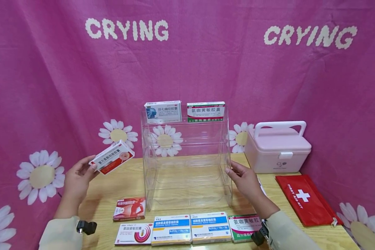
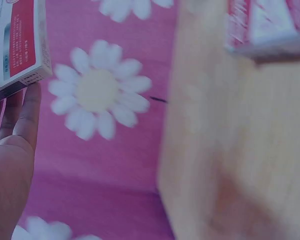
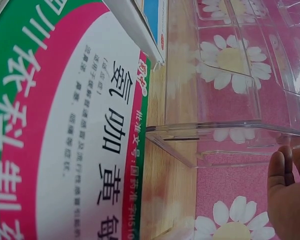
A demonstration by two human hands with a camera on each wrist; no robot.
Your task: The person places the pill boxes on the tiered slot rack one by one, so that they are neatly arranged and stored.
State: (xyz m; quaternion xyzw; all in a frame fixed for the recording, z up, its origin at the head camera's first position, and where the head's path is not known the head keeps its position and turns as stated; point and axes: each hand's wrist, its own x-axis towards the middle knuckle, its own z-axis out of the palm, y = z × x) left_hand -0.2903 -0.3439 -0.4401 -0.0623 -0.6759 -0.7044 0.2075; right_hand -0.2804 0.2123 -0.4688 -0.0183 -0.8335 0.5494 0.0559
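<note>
My left hand (image 1: 78, 177) holds a white-and-red medicine box (image 1: 112, 158) tilted, off to the left of a clear stepped display rack (image 1: 187, 180). In the left wrist view, fingers (image 2: 27, 117) support the box's lower end. My right hand (image 1: 245, 178) grips the rack's right side edge, thumb in front. On the rack's top tier stand a white-and-blue medicine box (image 1: 163, 113) and a green-and-red medicine box (image 1: 206, 113). In front of the rack lie a red box (image 1: 129, 209), a white-and-pink box (image 1: 133, 233), two blue-and-white boxes (image 1: 171, 231) and a green-and-magenta box (image 1: 243, 227).
A pink medicine chest (image 1: 278, 152) with a white handle stands at the back right of the wooden table (image 1: 109, 187). Nearer lies a red first aid pouch (image 1: 306, 198). A magenta curtain (image 1: 187, 69) with daisies hangs behind. Part of another box (image 1: 261, 186) shows behind my right wrist.
</note>
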